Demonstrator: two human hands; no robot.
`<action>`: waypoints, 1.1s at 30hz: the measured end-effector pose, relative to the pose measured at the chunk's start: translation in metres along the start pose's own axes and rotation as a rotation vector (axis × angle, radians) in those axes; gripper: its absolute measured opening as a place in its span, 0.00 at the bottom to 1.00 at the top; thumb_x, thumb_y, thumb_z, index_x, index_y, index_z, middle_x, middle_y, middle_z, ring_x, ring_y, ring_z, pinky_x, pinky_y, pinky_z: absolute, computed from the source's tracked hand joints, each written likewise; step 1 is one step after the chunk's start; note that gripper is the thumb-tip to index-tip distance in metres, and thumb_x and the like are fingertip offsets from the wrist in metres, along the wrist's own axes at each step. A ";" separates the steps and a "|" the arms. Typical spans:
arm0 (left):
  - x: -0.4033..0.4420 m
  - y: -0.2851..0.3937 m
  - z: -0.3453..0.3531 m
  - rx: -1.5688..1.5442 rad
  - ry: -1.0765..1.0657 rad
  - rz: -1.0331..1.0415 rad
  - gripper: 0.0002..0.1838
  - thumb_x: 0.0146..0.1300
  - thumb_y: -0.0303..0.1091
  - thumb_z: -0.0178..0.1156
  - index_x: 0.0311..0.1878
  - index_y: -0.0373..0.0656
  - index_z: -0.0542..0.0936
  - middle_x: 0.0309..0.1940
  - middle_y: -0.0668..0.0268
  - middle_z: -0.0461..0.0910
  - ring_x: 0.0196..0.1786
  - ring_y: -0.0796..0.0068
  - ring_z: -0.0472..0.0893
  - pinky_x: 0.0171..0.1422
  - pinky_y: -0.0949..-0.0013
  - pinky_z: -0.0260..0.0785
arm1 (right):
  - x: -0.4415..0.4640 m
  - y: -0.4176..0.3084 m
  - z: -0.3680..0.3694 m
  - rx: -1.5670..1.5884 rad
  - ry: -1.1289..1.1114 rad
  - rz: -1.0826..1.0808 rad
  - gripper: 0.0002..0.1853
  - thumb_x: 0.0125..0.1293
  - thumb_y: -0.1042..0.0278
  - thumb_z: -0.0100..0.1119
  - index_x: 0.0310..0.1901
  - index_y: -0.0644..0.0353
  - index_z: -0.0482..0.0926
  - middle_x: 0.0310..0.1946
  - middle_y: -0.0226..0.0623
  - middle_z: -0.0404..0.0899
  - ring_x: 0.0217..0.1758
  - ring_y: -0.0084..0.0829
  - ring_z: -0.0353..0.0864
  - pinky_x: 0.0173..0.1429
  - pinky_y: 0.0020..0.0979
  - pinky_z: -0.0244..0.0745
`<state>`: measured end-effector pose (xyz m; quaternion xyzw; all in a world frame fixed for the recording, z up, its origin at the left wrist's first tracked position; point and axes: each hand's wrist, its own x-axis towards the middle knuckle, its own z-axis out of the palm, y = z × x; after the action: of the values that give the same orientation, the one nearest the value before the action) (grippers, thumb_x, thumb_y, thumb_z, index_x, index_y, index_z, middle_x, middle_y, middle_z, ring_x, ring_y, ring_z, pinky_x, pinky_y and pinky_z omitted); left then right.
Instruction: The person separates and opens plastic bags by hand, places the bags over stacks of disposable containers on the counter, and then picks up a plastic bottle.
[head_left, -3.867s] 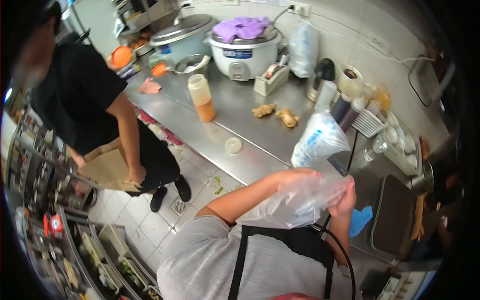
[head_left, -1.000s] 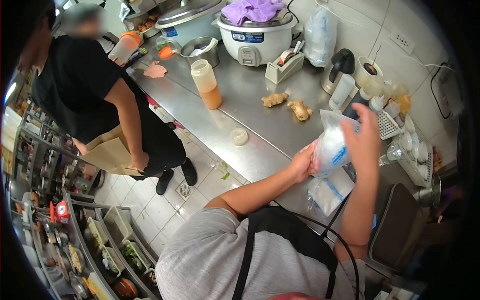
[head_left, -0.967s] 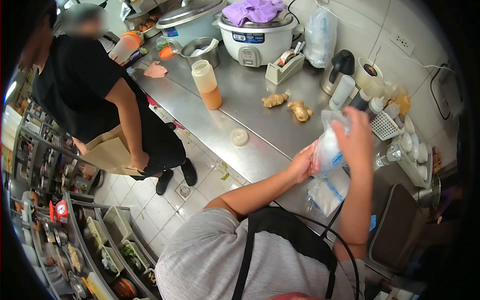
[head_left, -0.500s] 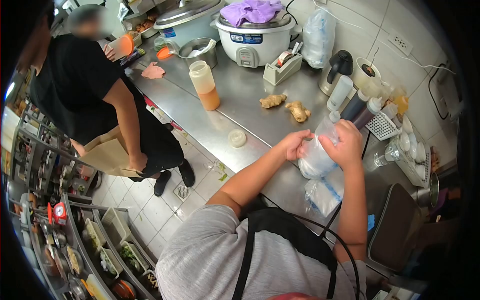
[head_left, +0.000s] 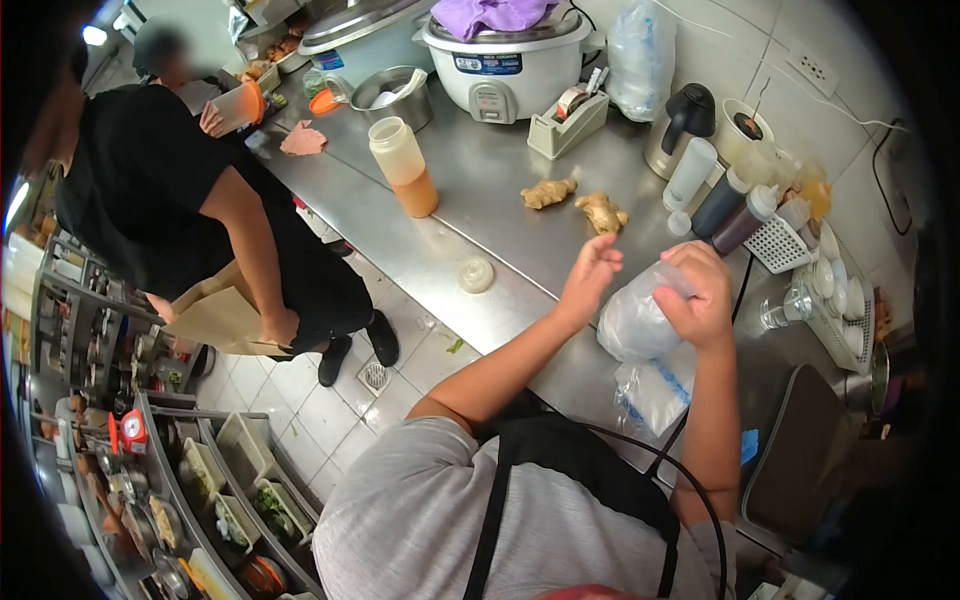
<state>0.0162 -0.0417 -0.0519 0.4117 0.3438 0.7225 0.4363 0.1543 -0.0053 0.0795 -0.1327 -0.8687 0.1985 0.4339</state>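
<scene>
My right hand (head_left: 698, 292) is closed around the gathered top of a clear plastic bag (head_left: 632, 322), which is puffed out and hangs over the counter. What is inside it I cannot make out. Just left of the bag my left hand (head_left: 590, 278) is raised, its fingers apart and holding nothing. Below the bag, a flat pack of clear plastic bags (head_left: 655, 395) lies on the counter. Two pieces of ginger root (head_left: 602, 212) rest beyond my left hand. Farther left stand an uncapped squeeze bottle (head_left: 405, 170) with orange liquid and its loose lid (head_left: 475, 274).
A rice cooker (head_left: 505, 75), a tape dispenser (head_left: 567, 122) and a steel pot (head_left: 392, 98) line the back of the steel counter (head_left: 480, 235). Sauce bottles (head_left: 745, 218) and a dish rack (head_left: 845, 310) stand right. A co-worker (head_left: 160, 190) holding a paper bag stands left.
My left hand has let go of the plastic bag and opened, moving up and slightly left. My right hand keeps its grip, and the bag looks fuller and rounder.
</scene>
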 end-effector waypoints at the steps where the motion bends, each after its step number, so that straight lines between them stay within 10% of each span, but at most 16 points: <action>1: 0.000 0.009 0.009 0.041 -0.104 0.050 0.37 0.50 0.55 0.54 0.56 0.39 0.58 0.44 0.62 0.66 0.46 0.73 0.67 0.49 0.69 0.60 | 0.000 0.000 0.000 0.010 0.021 -0.004 0.11 0.34 0.66 0.60 0.17 0.64 0.69 0.20 0.40 0.71 0.27 0.40 0.72 0.33 0.32 0.67; 6: -0.015 0.014 0.034 0.447 -0.300 0.220 0.57 0.28 0.55 0.69 0.60 0.37 0.52 0.53 0.57 0.61 0.58 0.62 0.60 0.62 0.65 0.51 | -0.012 0.009 0.001 0.047 0.058 -0.018 0.15 0.36 0.66 0.60 0.27 0.64 0.72 0.28 0.39 0.72 0.32 0.37 0.73 0.37 0.32 0.68; 15: -0.016 0.006 0.031 0.582 -0.285 0.121 0.49 0.29 0.46 0.67 0.56 0.37 0.56 0.52 0.56 0.63 0.56 0.63 0.64 0.59 0.66 0.55 | -0.088 0.022 0.043 0.434 0.466 0.488 0.51 0.37 0.45 0.65 0.59 0.63 0.48 0.50 0.41 0.61 0.54 0.34 0.62 0.56 0.34 0.59; 33: -0.033 -0.008 0.008 0.711 -0.325 0.246 0.47 0.33 0.44 0.65 0.57 0.36 0.54 0.52 0.50 0.61 0.56 0.55 0.62 0.59 0.63 0.54 | -0.145 0.043 0.060 0.165 0.231 0.563 0.40 0.37 0.63 0.65 0.53 0.68 0.57 0.49 0.47 0.64 0.53 0.40 0.64 0.57 0.35 0.58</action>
<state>0.0352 -0.0680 -0.0653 0.6835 0.4470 0.5311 0.2257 0.1935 -0.0392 -0.0748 -0.3540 -0.7238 0.3642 0.4670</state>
